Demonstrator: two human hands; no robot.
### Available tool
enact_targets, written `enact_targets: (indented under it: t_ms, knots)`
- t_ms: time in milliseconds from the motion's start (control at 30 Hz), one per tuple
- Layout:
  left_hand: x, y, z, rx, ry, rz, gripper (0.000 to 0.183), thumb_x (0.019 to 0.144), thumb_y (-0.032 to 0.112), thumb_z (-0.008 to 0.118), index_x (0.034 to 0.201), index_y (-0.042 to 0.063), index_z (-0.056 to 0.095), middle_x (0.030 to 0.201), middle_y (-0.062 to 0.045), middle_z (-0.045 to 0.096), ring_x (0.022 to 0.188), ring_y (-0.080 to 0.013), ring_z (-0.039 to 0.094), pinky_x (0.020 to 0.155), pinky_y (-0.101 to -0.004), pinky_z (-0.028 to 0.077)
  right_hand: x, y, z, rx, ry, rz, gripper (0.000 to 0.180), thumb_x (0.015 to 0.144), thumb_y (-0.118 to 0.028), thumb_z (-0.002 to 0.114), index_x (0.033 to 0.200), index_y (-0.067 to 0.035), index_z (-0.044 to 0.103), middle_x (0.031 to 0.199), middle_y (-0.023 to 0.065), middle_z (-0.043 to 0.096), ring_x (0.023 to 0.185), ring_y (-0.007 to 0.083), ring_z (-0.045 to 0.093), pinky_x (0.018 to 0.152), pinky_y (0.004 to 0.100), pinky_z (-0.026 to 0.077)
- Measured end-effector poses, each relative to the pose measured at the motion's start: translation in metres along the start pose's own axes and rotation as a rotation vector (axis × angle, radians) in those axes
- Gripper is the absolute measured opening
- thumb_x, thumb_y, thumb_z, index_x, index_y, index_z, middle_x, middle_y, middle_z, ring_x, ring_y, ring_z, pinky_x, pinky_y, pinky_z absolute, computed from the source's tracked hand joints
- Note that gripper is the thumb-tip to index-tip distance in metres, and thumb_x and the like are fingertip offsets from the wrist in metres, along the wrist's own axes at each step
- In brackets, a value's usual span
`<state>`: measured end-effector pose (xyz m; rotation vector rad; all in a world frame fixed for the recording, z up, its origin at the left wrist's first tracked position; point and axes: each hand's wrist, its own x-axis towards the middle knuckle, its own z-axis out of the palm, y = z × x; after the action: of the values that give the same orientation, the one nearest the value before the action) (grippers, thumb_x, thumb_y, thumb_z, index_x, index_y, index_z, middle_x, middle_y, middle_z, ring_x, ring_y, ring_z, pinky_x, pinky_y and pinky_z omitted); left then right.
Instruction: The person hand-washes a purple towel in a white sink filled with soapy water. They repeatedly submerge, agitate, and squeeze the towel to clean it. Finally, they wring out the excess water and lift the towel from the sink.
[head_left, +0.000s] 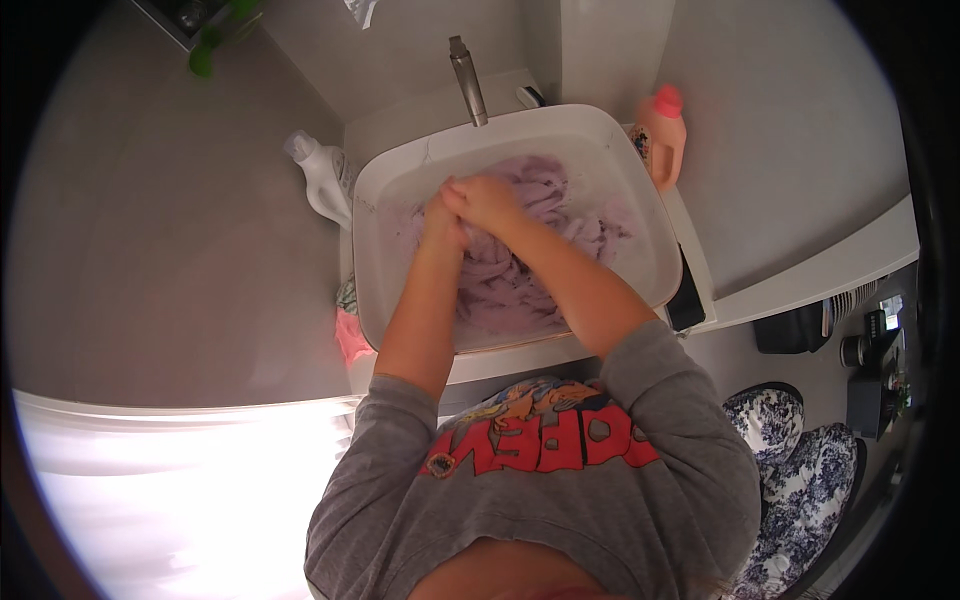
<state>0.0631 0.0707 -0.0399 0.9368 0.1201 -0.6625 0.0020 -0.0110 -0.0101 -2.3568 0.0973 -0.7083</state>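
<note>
A white basin with fine marbled veins stands before me. In it a lilac cloth lies bunched and soaked in water. Over the basin's left half, my left hand and my right hand meet, pressed together with fingers wrapped over each other. The right hand comes across from the right and partly covers the left. Whether a fold of the cloth is caught between the palms is hidden. Wet cloth lies directly beside and below both hands.
A metal faucet rises behind the basin. A white jug-shaped bottle stands left, a peach bottle with a pink cap right. Pink fabric lies at the left rim, a black flat object at the right. Walls flank both sides.
</note>
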Motion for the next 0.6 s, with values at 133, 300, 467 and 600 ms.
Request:
enact_targets:
  t_ms: [133, 300, 467, 600]
  knots:
    - [0.0, -0.007, 0.006, 0.073, -0.019, -0.04, 0.034, 0.089, 0.029, 0.046, 0.11, 0.002, 0.052, 0.106, -0.01, 0.056, 0.095, -0.0221, 0.055, 0.082, -0.0355, 0.045, 0.004, 0.012, -0.001, -0.027, 0.094, 0.137, 0.032, 0.08, -0.036, 0.05, 0.069, -0.008, 0.06, 0.069, 0.0155, 0.058, 0.064, 0.0353, 0.056, 0.057, 0.0423, 0.044]
    - [0.023, -0.022, -0.02, -0.054, -0.44, 0.007, 0.039, 0.089, 0.033, 0.046, 0.112, 0.001, 0.05, 0.109, -0.011, 0.056, 0.098, -0.0224, 0.054, 0.083, -0.0356, 0.044, -0.001, -0.009, -0.005, -0.096, 0.069, -0.126, 0.034, 0.081, -0.036, 0.047, 0.069, -0.008, 0.062, 0.073, 0.013, 0.061, 0.067, 0.0337, 0.058, 0.06, 0.0428, 0.045]
    - [-0.029, -0.008, 0.032, 0.189, -0.045, -0.014, 0.041, 0.087, 0.037, 0.047, 0.109, 0.002, 0.052, 0.107, -0.011, 0.057, 0.096, -0.022, 0.056, 0.079, -0.0375, 0.047, 0.011, 0.008, -0.009, -0.046, 0.184, 0.136, 0.033, 0.081, -0.035, 0.049, 0.068, -0.007, 0.06, 0.069, 0.0139, 0.06, 0.065, 0.0342, 0.058, 0.059, 0.0427, 0.045]
    - [-0.01, -0.009, 0.009, 0.197, -0.031, -0.016, 0.042, 0.088, 0.037, 0.046, 0.11, 0.002, 0.051, 0.108, -0.012, 0.057, 0.098, -0.0236, 0.055, 0.081, -0.0372, 0.046, -0.003, -0.008, -0.007, -0.109, 0.101, -0.14, 0.033, 0.081, -0.035, 0.05, 0.069, -0.007, 0.059, 0.068, 0.0152, 0.058, 0.064, 0.0357, 0.056, 0.057, 0.0434, 0.044]
